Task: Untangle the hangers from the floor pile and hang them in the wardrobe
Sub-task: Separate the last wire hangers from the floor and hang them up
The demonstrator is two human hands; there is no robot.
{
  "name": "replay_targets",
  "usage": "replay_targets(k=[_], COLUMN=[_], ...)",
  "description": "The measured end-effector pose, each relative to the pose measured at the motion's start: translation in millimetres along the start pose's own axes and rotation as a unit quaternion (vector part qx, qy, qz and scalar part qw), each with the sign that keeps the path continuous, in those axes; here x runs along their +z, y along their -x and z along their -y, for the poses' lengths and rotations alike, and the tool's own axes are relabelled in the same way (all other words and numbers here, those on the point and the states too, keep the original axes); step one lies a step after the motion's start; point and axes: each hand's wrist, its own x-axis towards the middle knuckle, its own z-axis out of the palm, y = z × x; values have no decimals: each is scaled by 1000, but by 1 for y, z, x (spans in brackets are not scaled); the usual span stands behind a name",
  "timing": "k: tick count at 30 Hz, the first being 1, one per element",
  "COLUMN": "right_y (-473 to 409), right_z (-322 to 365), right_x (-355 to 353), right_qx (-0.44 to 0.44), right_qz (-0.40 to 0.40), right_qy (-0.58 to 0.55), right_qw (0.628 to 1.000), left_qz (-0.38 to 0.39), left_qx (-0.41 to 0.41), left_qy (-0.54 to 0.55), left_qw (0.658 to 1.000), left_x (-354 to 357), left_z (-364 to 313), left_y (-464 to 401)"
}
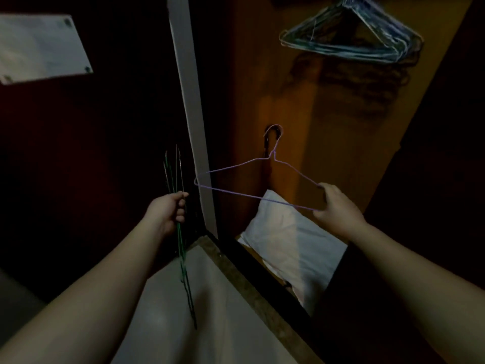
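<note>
Right hand [334,203] is pinching the purple hanger [252,179] by one corner inside the wardrobe [328,122], hook pointing up, bar running sideways. Left hand [170,208] is gripping green hangers [179,232], standing upright.

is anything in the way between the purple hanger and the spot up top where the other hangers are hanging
Nothing visible blocks it. The right hand holds the purple hanger inside the open wardrobe, and only bare back panel shows between it and the hung hangers. The white door edge stands to its left; the rail itself is out of frame.
</note>
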Motion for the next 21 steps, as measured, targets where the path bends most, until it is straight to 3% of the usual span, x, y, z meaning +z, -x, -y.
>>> replay_targets(k=[5, 13, 21], right_y=[-54, -124, -180], right_z=[41, 96, 103], right_x=[-7, -51, -125], right_qx=[72, 115, 141], right_qz=[-67, -168, -298], right_qy=[-1, 19, 28], right_qw=[995, 979, 944], left_qz=[83, 206, 278], left_qx=[14, 64, 100], left_qy=[-6, -18, 10], left_qw=[996, 976, 955], left_x=[9, 43, 108], left_z=[-70, -166, -240], left_y=[-45, -86, -102])
